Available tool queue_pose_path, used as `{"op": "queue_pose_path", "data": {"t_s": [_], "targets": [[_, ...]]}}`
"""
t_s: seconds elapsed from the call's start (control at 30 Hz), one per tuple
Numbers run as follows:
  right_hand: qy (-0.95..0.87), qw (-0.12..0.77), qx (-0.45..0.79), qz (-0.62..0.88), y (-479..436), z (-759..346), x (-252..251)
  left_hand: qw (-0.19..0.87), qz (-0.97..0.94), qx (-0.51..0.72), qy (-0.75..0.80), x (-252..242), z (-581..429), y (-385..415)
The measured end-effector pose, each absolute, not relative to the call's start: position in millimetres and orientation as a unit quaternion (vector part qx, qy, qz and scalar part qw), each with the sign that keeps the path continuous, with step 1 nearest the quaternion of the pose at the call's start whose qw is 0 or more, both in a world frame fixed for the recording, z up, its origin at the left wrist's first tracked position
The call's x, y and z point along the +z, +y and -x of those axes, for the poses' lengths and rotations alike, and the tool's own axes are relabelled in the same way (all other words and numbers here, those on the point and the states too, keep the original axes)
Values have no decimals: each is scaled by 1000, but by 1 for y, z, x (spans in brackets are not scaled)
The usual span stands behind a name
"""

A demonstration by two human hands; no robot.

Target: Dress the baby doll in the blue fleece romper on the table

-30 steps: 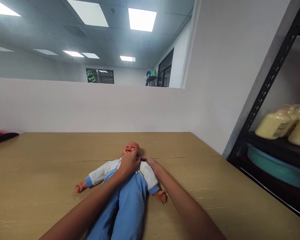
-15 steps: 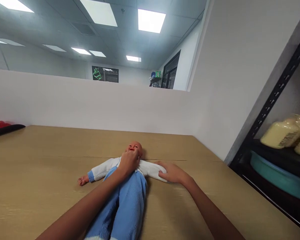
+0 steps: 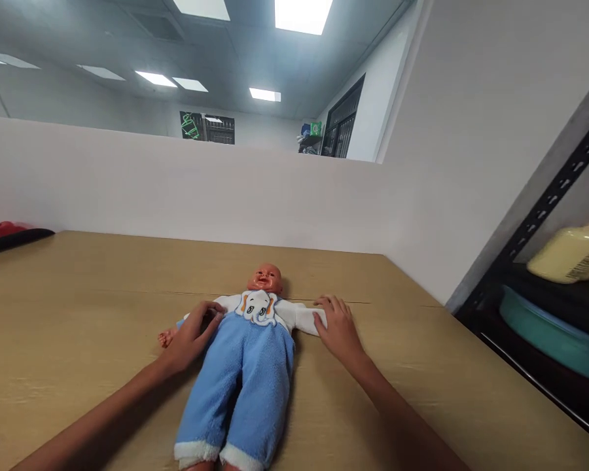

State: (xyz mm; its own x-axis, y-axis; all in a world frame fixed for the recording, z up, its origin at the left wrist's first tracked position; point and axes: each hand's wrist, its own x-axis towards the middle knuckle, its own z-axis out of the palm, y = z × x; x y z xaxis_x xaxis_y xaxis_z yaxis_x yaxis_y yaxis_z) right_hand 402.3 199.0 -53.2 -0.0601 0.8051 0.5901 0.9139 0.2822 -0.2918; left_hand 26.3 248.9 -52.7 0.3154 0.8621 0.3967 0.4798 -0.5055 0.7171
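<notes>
A baby doll (image 3: 243,366) in a fluffy blue and white outfit lies on its back on the table, head toward the wall and arms spread. An elephant face (image 3: 258,309) decorates its chest. My left hand (image 3: 192,335) rests across the doll's arm on the left, thumb and fingers apart in a curve; the doll's small bare hand (image 3: 167,337) pokes out beyond it. At the other arm, my right hand (image 3: 338,328) has thumb and fingers around the end of the white sleeve (image 3: 304,318). The doll's hand on that side is hidden.
The wooden table (image 3: 103,327) meets a low white wall (image 3: 201,196) at the back. A red item with a black edge (image 3: 17,239) lies at the far left. On the right, a black shelf rack (image 3: 540,216) holds a teal basin (image 3: 554,337) and pale yellow packages (image 3: 569,255).
My left hand has left the doll's chest and chin and moved left onto its arm, uncovering the elephant face. My right hand stays at the sleeve, fingers more raised. The view has tilted down slightly.
</notes>
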Motion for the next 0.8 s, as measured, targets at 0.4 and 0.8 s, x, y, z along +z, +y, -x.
{"op": "queue_pose_path", "data": {"t_s": [0.4,0.8], "targets": [[-633,489,380,465,201,-345,-66,422,-716,353,430,-48,-33,236],[-664,448,414,434,203,-360,-71,496,-672,410,366,-56,-40,248]]}}
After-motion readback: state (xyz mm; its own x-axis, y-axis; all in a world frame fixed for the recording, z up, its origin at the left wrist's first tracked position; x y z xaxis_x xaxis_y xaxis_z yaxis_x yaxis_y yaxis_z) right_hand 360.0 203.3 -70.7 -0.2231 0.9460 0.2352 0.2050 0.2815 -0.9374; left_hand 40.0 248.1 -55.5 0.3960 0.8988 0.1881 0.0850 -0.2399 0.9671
